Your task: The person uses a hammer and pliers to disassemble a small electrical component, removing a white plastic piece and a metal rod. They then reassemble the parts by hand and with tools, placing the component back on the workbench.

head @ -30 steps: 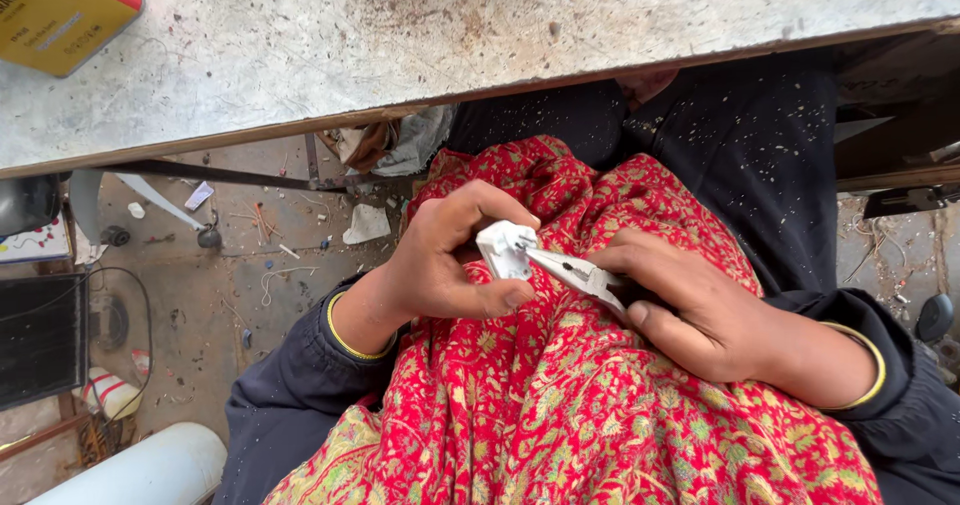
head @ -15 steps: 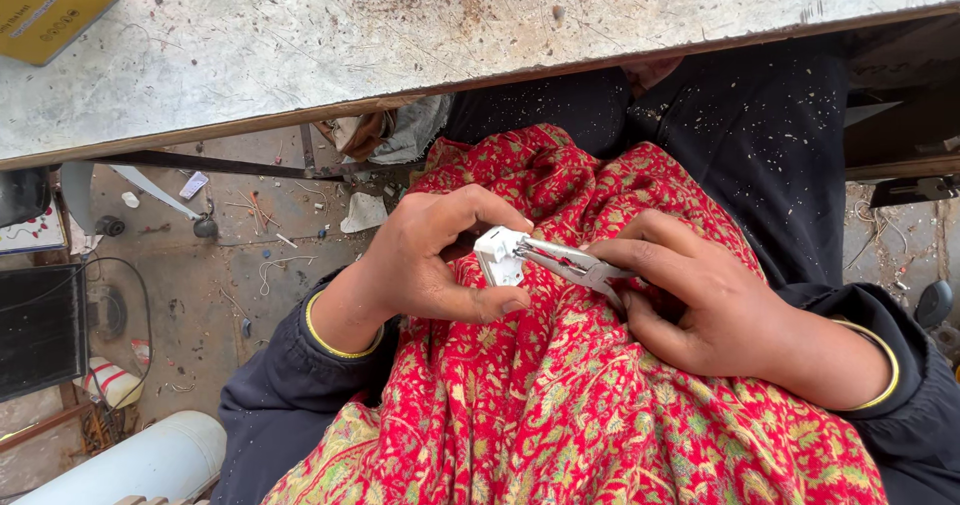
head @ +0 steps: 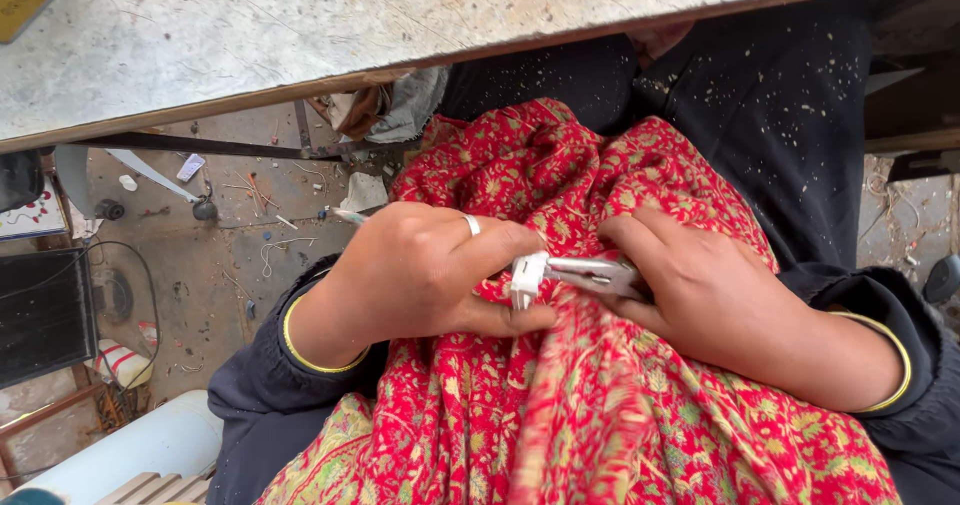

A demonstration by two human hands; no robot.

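The small white plastic part (head: 527, 277) — light, stiff, likely slippery — sits pinched in the left hand (head: 420, 270), just beside the right hand (head: 715, 290), whose fingers close round metal needle-nose pliers (head: 590, 273) biting its edge.

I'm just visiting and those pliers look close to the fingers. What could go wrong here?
Two risks stand out. The left hand pinches the small white part right where the pliers in the right hand bite it, so a slip might nip a fingertip. The work sits over the red patterned cloth on the lap, above a littered floor; a dropped part could be hard to find.
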